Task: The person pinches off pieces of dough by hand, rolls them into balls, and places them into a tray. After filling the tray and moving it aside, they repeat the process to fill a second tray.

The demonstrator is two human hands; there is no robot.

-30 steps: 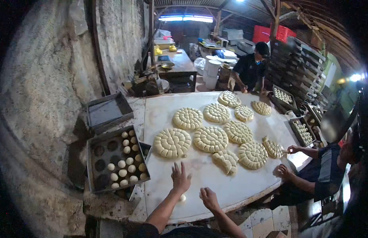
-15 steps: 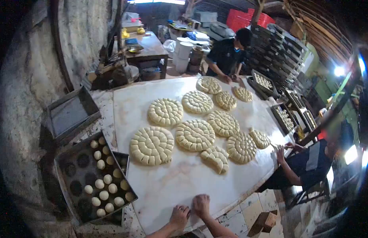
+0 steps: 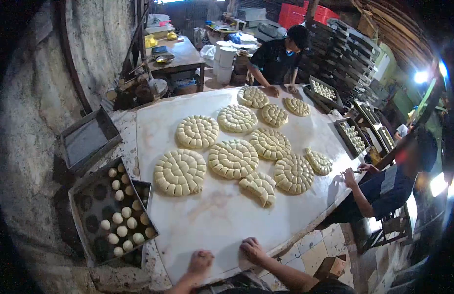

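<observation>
My left hand (image 3: 200,260) and my right hand (image 3: 252,249) rest palm-down, fingers curled, on the white table top (image 3: 212,225) near its front edge, a hand's width apart. Anything under the palms is hidden. The nearest dough is a half-used coil of cut pieces (image 3: 259,187) ahead of my right hand. A full round coil (image 3: 180,172) lies ahead of my left hand. To my left stands a dark metal tray (image 3: 82,196) with several round dough balls (image 3: 121,230) along its right side.
Several more dough coils (image 3: 234,158) cover the table's middle and far end. An empty tray (image 3: 87,139) sits at the far left. One person (image 3: 383,188) sits at the right edge, another (image 3: 278,56) works at the far end, and filled trays (image 3: 352,137) line the right.
My left hand pulled back from its forward reach to the front edge. Both hands met, then moved apart on the table. The view shifted, so the trays and coils sit farther left.
</observation>
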